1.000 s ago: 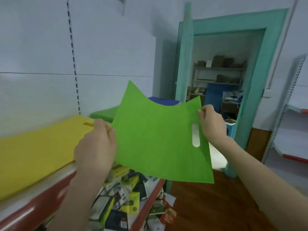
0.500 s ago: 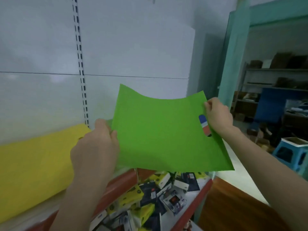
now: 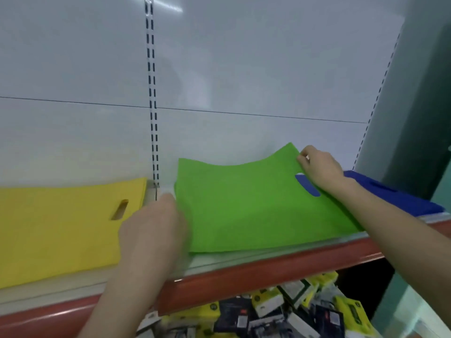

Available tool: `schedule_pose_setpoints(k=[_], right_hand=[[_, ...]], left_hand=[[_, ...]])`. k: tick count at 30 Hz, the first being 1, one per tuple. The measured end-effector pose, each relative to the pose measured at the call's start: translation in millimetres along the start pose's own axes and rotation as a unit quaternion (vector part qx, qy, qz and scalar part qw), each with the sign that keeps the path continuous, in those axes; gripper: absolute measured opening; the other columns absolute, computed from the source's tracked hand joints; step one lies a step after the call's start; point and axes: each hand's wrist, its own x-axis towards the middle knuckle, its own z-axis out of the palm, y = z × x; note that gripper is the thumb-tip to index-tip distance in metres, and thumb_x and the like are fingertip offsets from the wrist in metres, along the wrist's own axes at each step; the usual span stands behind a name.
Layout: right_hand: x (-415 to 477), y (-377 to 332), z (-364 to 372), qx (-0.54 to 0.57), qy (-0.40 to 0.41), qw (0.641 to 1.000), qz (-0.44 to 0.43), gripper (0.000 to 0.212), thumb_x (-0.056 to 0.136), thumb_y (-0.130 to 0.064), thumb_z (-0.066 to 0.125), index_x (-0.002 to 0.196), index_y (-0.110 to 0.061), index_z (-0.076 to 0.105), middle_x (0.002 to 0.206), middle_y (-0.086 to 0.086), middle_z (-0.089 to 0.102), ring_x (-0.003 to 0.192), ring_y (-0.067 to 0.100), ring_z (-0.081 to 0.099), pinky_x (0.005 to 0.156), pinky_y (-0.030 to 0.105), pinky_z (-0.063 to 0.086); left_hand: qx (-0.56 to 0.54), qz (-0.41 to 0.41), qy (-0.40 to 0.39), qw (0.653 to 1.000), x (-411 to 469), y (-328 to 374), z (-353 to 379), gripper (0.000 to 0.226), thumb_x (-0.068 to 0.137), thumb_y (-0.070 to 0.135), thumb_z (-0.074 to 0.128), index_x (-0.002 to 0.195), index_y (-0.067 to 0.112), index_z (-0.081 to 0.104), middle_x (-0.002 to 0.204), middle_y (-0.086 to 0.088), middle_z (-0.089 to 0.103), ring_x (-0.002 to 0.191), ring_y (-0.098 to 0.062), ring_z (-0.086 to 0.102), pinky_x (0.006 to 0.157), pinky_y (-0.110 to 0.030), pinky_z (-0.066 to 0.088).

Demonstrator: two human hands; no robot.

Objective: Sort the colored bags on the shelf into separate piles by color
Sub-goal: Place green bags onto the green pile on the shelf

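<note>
A green bag with a slot handle lies flat on the shelf, its far right corner still lifted. My right hand pinches that corner just above the handle hole, through which blue shows. My left hand is blurred at the bag's left edge, fingers pointing up, with no bag seen between them. A yellow pile lies to the left. A blue pile lies to the right, partly under my right forearm.
The shelf has a red front lip and a white back panel with a slotted upright. On the lower shelf lie several yellow and dark boxes. A grey-green wall post stands at the right end.
The green bag went from held up in the air to lying on the shelf between the yellow and blue piles. My left hand has come off its left edge; my view turned left.
</note>
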Motion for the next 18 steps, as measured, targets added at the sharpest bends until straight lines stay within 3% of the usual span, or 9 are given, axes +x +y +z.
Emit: schedule_pose_setpoints(k=[8, 14, 18], right_hand=[[14, 14, 46, -0.048, -0.078, 0.995, -0.028, 0.032, 0.099, -0.031, 0.039, 0.114, -0.007, 0.053, 0.114, 0.023, 0.060, 0.106, 0.037, 0.055, 0.080, 0.038, 0.041], [17, 22, 56, -0.057, -0.111, 0.992, -0.016, 0.032, 0.098, -0.034, 0.041, 0.111, -0.009, 0.056, 0.116, 0.018, 0.061, 0.107, 0.033, 0.055, 0.080, 0.035, 0.041], [20, 23, 54, -0.073, -0.125, 0.989, -0.019, 0.034, 0.098, -0.036, 0.041, 0.113, -0.010, 0.057, 0.118, 0.017, 0.060, 0.109, 0.032, 0.055, 0.080, 0.034, 0.041]], left_hand=[[0.073, 0.000, -0.049, 0.996, 0, 11, 18, 0.012, 0.096, 0.024, 0.037, 0.086, 0.021, 0.031, 0.107, -0.001, 0.059, 0.102, -0.023, 0.057, 0.065, -0.027, 0.031], [0.092, 0.000, -0.053, 0.994, 1, 15, 24, 0.016, 0.097, 0.029, 0.037, 0.099, 0.016, 0.048, 0.110, -0.004, 0.059, 0.104, -0.025, 0.057, 0.067, -0.027, 0.032], [0.114, -0.004, -0.052, 0.992, 1, 16, 26, 0.019, 0.097, 0.029, 0.038, 0.103, 0.015, 0.050, 0.111, -0.004, 0.060, 0.105, -0.025, 0.057, 0.067, -0.026, 0.032]])
